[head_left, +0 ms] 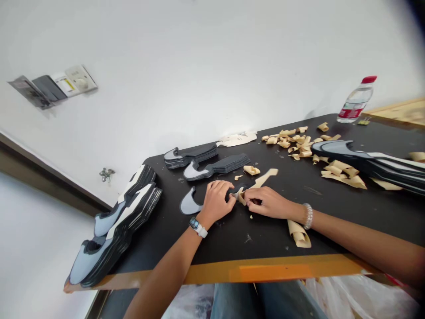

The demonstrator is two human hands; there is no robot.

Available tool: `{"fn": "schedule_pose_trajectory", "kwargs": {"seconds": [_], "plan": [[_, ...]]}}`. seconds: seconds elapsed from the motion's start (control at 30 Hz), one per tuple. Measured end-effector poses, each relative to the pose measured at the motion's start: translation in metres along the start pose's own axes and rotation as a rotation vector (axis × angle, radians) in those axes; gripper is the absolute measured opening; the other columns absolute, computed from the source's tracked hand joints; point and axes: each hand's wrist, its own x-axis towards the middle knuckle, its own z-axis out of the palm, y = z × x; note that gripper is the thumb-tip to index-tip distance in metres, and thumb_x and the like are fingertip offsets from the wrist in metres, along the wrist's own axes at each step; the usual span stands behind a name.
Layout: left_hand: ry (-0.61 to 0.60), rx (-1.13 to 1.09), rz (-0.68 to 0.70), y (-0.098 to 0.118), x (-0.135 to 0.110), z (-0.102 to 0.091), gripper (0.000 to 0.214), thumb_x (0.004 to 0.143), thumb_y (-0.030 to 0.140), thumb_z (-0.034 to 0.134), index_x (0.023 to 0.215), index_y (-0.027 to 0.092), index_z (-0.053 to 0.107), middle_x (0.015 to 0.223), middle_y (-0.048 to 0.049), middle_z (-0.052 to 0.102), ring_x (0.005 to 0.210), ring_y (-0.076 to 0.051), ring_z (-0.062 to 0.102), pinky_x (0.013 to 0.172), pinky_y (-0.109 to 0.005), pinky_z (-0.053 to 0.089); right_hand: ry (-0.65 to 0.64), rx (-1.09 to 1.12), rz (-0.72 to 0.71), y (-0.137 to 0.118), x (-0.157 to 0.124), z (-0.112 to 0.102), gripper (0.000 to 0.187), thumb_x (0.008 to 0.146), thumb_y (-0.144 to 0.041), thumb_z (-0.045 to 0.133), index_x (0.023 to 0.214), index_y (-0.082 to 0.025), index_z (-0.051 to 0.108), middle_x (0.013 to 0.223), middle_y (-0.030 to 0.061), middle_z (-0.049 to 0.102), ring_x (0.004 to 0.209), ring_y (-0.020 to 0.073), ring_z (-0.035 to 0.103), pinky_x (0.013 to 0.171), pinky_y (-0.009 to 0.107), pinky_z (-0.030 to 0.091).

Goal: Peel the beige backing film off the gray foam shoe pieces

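Observation:
A flat dark shoe-upper piece with a grey tip (189, 204) lies on the black table (365, 212). My left hand (217, 200), with a watch on the wrist, presses down on it with curled fingers. My right hand (267, 202), a bracelet on the wrist, pinches a strip of tan backing paper (262, 179) that peels away from the piece and trails off to the upper right. The two hands almost touch over the piece.
Stacks of similar cut pieces lie at the back (195, 156), (219, 166), at the left edge (116, 226) and on the right (375, 161). Curled tan paper scraps (299, 144) litter the back; one curl (299, 233) lies by my right wrist. A water bottle (357, 101) stands far right.

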Motion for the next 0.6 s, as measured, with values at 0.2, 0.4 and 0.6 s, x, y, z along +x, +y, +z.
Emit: {"fn": "schedule_pose_trajectory", "kwargs": {"seconds": [0.2,0.4,0.6], "plan": [[0.106,0.063,-0.102,0.001,0.001,0.000,0.028,0.073,0.009,0.050,0.098,0.020,0.054,0.107,-0.0024,0.062,0.106,-0.019,0.051,0.096,-0.037,0.033,0.004,0.020,-0.047,-0.009,-0.002,-0.005,0.012,0.075,-0.012,0.047,0.065,-0.017,0.050,0.064,-0.0018,0.054,0.055,0.0093,0.045,0.057,0.022,0.031],[0.167,0.084,-0.186,-0.002,0.000,0.000,0.030,0.074,0.007,0.049,0.100,0.021,0.053,0.115,-0.0024,0.059,0.109,-0.019,0.051,0.094,-0.035,0.035,-0.013,0.025,-0.221,-0.019,-0.007,-0.006,0.012,0.069,-0.010,0.048,0.061,-0.018,0.046,0.059,-0.0024,0.046,0.056,0.0103,0.040,0.057,0.023,0.029],[0.172,0.100,-0.252,-0.008,0.000,-0.001,0.034,0.073,0.003,0.044,0.101,0.021,0.054,0.116,-0.0028,0.059,0.110,-0.019,0.050,0.093,-0.034,0.036,-0.007,0.093,-0.356,-0.034,-0.013,-0.005,0.011,0.062,-0.009,0.046,0.059,-0.019,0.043,0.055,-0.0034,0.042,0.053,0.0104,0.034,0.054,0.025,0.025]]}}
